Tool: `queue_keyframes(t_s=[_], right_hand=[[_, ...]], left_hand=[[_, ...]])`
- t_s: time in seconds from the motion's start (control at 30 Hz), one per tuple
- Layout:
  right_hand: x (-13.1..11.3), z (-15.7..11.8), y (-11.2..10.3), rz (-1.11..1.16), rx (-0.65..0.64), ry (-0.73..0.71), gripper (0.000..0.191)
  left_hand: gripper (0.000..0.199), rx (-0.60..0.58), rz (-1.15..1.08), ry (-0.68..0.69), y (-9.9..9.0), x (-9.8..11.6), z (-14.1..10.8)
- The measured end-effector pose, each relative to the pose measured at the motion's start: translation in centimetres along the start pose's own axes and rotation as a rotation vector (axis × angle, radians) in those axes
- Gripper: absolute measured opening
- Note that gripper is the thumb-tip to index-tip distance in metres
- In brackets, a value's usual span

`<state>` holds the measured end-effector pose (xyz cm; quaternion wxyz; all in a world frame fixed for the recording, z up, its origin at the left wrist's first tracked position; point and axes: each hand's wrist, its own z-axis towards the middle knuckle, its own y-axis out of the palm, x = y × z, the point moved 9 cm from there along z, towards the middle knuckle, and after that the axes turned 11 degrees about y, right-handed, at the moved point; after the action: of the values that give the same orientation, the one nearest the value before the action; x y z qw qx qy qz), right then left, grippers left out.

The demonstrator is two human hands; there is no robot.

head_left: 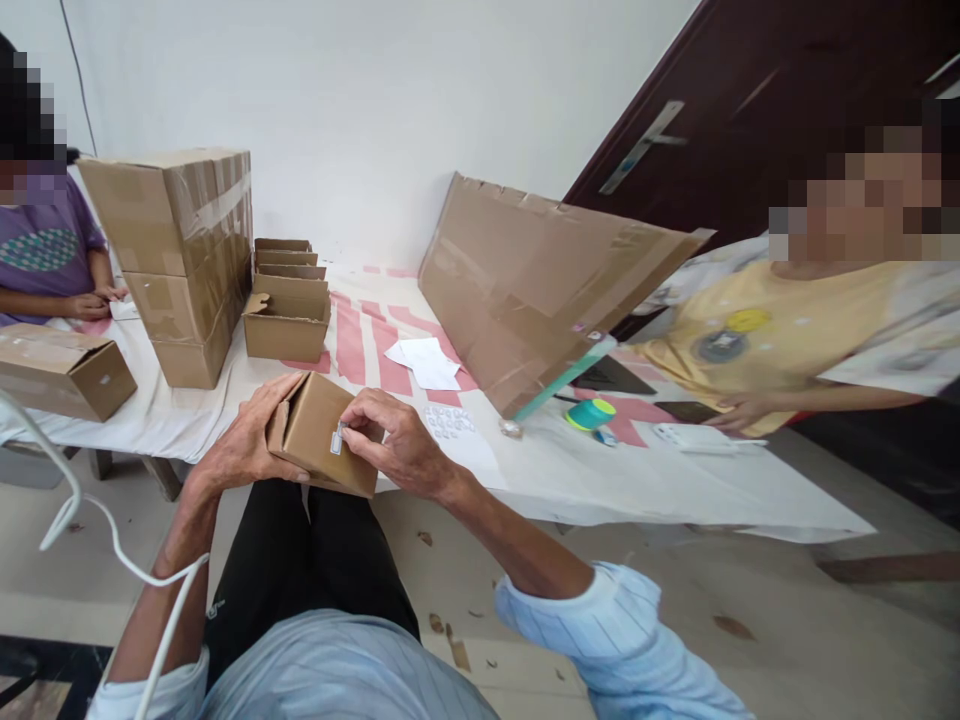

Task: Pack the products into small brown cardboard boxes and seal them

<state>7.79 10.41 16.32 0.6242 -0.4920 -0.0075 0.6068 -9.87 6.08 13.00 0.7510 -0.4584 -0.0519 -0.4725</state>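
A small brown cardboard box (311,425) is tilted over my lap at the table's front edge. My left hand (251,435) grips its left end, thumb below and fingers over the top. On the side facing me is a small white label with a dark border (337,442). The thumb and forefinger of my right hand (390,440) pinch at that label's upper edge. Just right of the box lies a white sheet with several small labels (450,424). Blank-looking white papers (426,362) rest behind it.
Taped boxes (176,230) are stacked at the left, beside open boxes (289,320) and a lying box (67,365). A large cardboard panel (540,280) leans on the table (600,485), near a green tape roll (590,414). People sit left and right. A white cable (112,540) hangs at left.
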Motion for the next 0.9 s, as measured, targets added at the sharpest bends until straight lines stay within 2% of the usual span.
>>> queue_keyframes(t_s=[0.3,0.63,0.9], right_hand=[[0.6,0.1,-0.3,0.009,0.023,0.006,0.011],[0.0,1.2,0.2,-0.160,-0.137,-0.167,0.018],[-1.0,1.2,0.9,-0.381,-0.173,-0.318,0.021]], left_hand=[[0.125,0.000,0.001,-0.003,0.0,-0.1,-0.1],[0.123,-0.006,-0.006,0.002,0.0,-0.1,0.0],[0.124,-0.008,0.009,0.011,0.1,0.0,0.1]])
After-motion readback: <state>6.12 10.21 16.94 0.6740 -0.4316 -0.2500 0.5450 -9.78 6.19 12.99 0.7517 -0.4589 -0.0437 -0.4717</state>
